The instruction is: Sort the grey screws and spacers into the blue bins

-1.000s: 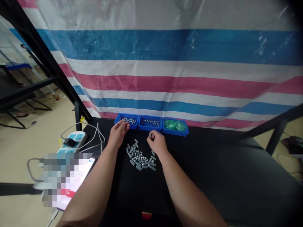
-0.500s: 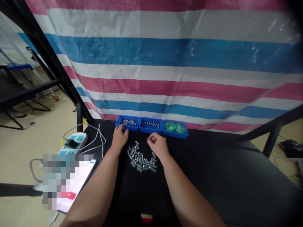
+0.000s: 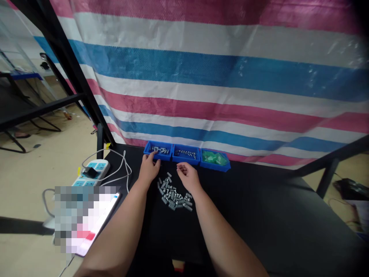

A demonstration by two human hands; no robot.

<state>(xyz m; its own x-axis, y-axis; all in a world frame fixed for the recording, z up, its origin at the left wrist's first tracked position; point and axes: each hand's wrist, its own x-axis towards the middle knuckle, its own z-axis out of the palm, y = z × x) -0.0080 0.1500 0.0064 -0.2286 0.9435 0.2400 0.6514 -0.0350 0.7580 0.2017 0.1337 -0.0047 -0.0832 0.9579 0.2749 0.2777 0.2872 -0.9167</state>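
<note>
Loosening right hand [image 3: 187, 177] above fasteners [image 3: 173, 197]; left hand [image 3: 149, 170] at blue bin [image 3: 158, 150]

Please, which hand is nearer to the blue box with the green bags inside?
The right hand is nearer: it is left of the green-bag box and a little in front, not touching it. The left hand is farther, at the leftmost blue box.

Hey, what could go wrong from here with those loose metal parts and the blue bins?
Two risks, I'd say. The left hand is at the rim of the left blue bin, so a knock might shift it and spill its parts. The right hand is right beside the loose pile of grey metal fasteners, and a careless sweep could scatter them across the black table.
</note>
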